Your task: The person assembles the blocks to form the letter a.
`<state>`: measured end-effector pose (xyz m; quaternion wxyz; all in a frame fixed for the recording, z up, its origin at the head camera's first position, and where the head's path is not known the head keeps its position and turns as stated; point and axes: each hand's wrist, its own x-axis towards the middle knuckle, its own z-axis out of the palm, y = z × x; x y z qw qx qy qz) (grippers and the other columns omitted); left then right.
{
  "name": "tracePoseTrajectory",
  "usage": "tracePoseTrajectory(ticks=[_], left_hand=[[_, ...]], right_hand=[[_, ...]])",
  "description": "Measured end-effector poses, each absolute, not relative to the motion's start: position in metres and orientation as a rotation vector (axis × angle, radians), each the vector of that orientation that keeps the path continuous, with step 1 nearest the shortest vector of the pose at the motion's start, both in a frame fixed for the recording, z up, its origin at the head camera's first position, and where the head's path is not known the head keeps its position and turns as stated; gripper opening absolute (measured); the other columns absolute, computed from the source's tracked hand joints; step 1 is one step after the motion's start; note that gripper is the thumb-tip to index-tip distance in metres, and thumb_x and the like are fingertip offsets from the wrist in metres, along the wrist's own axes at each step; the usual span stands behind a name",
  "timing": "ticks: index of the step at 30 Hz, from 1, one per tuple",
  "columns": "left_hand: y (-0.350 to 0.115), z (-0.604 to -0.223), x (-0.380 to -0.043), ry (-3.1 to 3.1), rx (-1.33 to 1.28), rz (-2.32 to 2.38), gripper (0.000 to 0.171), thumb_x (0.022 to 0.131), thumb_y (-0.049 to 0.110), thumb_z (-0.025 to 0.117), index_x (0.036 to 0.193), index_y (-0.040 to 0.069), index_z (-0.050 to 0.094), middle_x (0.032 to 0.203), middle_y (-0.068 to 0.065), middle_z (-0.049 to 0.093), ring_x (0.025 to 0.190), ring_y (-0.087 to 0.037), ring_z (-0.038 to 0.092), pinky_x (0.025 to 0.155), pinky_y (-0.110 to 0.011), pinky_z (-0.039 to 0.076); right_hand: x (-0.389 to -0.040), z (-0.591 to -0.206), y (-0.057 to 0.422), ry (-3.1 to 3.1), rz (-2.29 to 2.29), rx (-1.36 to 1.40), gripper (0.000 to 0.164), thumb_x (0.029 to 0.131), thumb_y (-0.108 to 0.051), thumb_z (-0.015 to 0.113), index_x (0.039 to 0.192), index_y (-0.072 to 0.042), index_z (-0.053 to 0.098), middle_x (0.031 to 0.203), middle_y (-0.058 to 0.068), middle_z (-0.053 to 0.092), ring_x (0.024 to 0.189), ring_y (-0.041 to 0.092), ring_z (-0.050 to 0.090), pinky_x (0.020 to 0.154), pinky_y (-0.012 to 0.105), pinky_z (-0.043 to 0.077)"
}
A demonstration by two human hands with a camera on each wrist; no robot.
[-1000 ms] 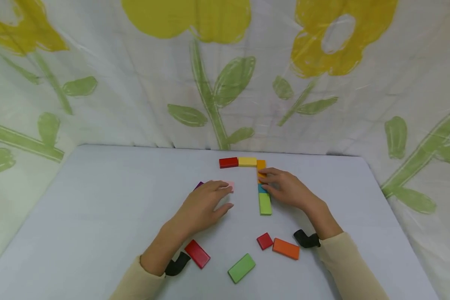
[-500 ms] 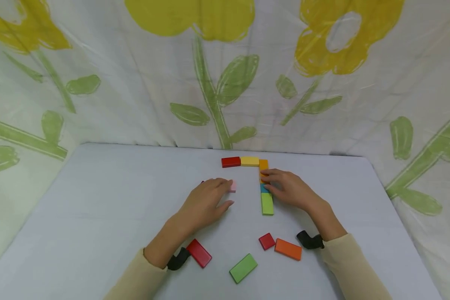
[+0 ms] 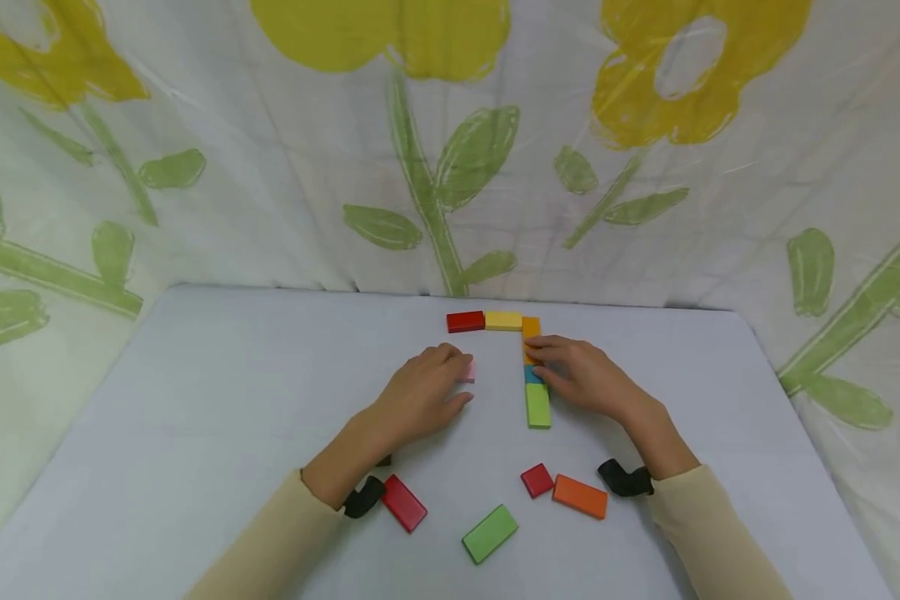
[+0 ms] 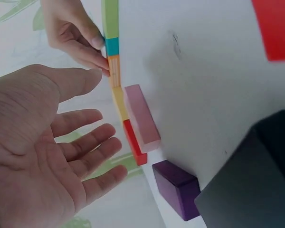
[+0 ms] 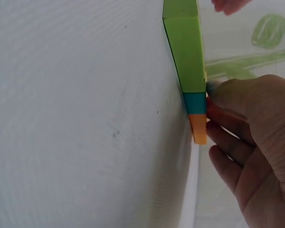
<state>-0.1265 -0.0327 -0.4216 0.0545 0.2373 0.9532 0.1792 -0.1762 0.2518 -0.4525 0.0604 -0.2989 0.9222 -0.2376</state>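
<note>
Two bare hands reach over a white worktop (image 3: 195,400). Left of centre hangs the left hand (image 3: 420,393), its grip relaxed, thumb and fingers apart. Beneath it, hidden in the head view, a purple block (image 4: 175,187) sits at the lower middle of the left wrist view. A red oblong block (image 3: 403,503) lies at the lower centre-left, beside a black wrist fitting (image 3: 363,497). At mid-frame, a pink block (image 3: 467,373) shows past the left fingertips, apart from them in the left wrist view. Above it, a dark red block (image 3: 466,322) abuts a yellow block (image 3: 503,321); a green block (image 3: 490,534) lies at the lower centre. Right of centre, an orange block (image 3: 530,327), a teal block (image 3: 529,375) and a lime block (image 3: 537,406) join end to end down the frame. The right hand (image 3: 581,375) touches them from the right, its grip loosely spread, thumb by the teal-lime joint, fingertips at the orange. Below lie a small red block (image 3: 537,481) and, just beside it, an orange-red block (image 3: 580,497).
</note>
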Motion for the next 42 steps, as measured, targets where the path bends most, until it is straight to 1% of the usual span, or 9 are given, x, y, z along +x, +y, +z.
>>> tracePoseTrajectory(ticks=[4,10,13,20,25,30,35,42], left_hand=[[-0.031,-0.423,-0.131,2.887,0.713,0.517,0.050,0.099,0.024,0.076,0.144,0.008,0.063,0.143,-0.013,0.064,0.132,-0.030,0.061,0.108,-0.050,0.058],[-0.032,-0.424,-0.138,2.886,0.802,0.523,0.043,0.098,0.015,0.076,0.138,0.003,0.065,0.137,-0.017,0.067,0.127,-0.033,0.064,0.107,-0.048,0.057],[-0.032,-0.425,-0.143,2.873,0.813,0.516,0.040,0.098,0.013,0.074,0.136,0.003,0.066,0.135,-0.018,0.068,0.125,-0.034,0.065,0.106,-0.047,0.058],[-0.036,-0.429,-0.153,2.864,0.733,0.494,0.040,0.098,0.017,0.075,0.136,0.005,0.069,0.128,-0.014,0.070,0.115,-0.027,0.065,0.095,-0.040,0.062],[-0.033,-0.429,-0.159,2.845,0.784,0.488,0.036,0.099,0.015,0.074,0.134,0.006,0.071,0.123,-0.013,0.071,0.110,-0.027,0.066,0.090,-0.040,0.062],[-0.031,-0.430,-0.162,2.834,0.794,0.510,0.031,0.098,0.011,0.074,0.129,0.007,0.074,0.117,-0.012,0.073,0.107,-0.027,0.067,0.090,-0.040,0.062],[-0.029,-0.433,-0.165,2.843,0.790,0.520,0.031,0.098,0.013,0.074,0.129,0.009,0.075,0.117,-0.011,0.074,0.107,-0.025,0.068,0.092,-0.038,0.061],[-0.024,-0.434,-0.166,2.815,0.756,0.510,0.033,0.098,0.017,0.076,0.130,0.009,0.074,0.118,-0.010,0.074,0.109,-0.024,0.066,0.099,-0.037,0.061]], right_hand=[[-0.177,-0.452,0.253,2.777,-0.739,-0.896,0.039,0.102,-0.013,0.070,0.139,-0.001,0.068,0.151,0.013,0.064,0.145,0.037,0.056,0.118,0.057,0.048],[-0.177,-0.451,0.252,2.773,-0.739,-0.887,0.040,0.102,-0.014,0.071,0.139,-0.002,0.068,0.151,0.013,0.064,0.145,0.037,0.056,0.118,0.058,0.048],[-0.177,-0.452,0.252,2.777,-0.747,-0.882,0.039,0.101,-0.013,0.071,0.139,-0.002,0.068,0.151,0.012,0.064,0.145,0.037,0.057,0.118,0.057,0.048],[-0.177,-0.455,0.251,2.759,-0.751,-0.870,0.039,0.102,-0.016,0.070,0.139,-0.003,0.068,0.152,0.010,0.064,0.146,0.035,0.055,0.119,0.056,0.047],[-0.176,-0.454,0.252,2.781,-0.711,-0.850,0.040,0.102,-0.016,0.071,0.140,-0.004,0.068,0.153,0.009,0.063,0.147,0.035,0.055,0.120,0.056,0.046],[-0.177,-0.451,0.253,2.781,-0.692,-0.854,0.040,0.103,-0.017,0.070,0.141,-0.004,0.067,0.153,0.009,0.063,0.147,0.035,0.054,0.120,0.056,0.046],[-0.178,-0.450,0.254,2.790,-0.686,-0.846,0.040,0.102,-0.015,0.071,0.140,-0.004,0.068,0.152,0.010,0.063,0.146,0.036,0.055,0.120,0.057,0.047],[-0.180,-0.454,0.253,2.772,-0.715,-0.865,0.039,0.102,-0.014,0.070,0.140,-0.003,0.068,0.152,0.010,0.063,0.146,0.036,0.055,0.120,0.057,0.046]])
